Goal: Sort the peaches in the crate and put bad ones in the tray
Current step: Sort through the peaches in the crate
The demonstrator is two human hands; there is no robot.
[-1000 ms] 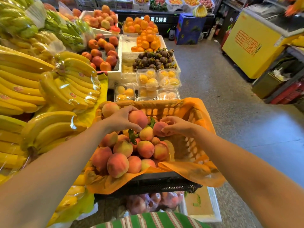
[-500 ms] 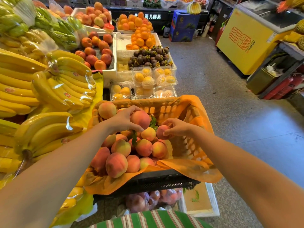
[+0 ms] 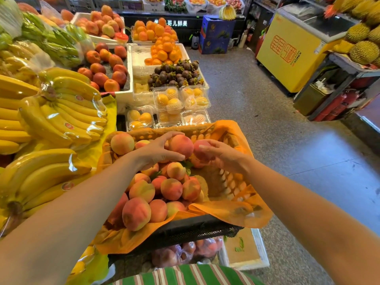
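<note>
1. head view: a black plastic mesh crate, lined with a crinkled orange sheet that drapes over its near and right rims, sits at the edge of a fruit table.
2. peaches are heaped in its left and near part: round, matte, fuzzy, pink-red fading to yellow-green, with a few green leaves among them. the right part shows the lattice wall through the sheet.
3. the left hand reaches in over the heap, its fingers and thumb curled round a big rosy peach, held clear of the pile near the far rim.
4. the right hand grips a smaller peach, thumb on top and fingers curled beneath. the two held fruits are just beside each other; whether they touch cannot be told.
5. a white foam tray lies low on the floor under the crate's near right corner, well apart from both hands, with a flat brown board and scraps of green leaf inside.
6. a clear bag of reddish fruit lies under the crate.
7. glossy yellow bananas in clear film lie to the left. beyond the crate are clear clamshell boxes of yellow fruit and a pile of dark purple mangosteens.
8. the speckled grey floor runs right to a yellow freezer.
</note>
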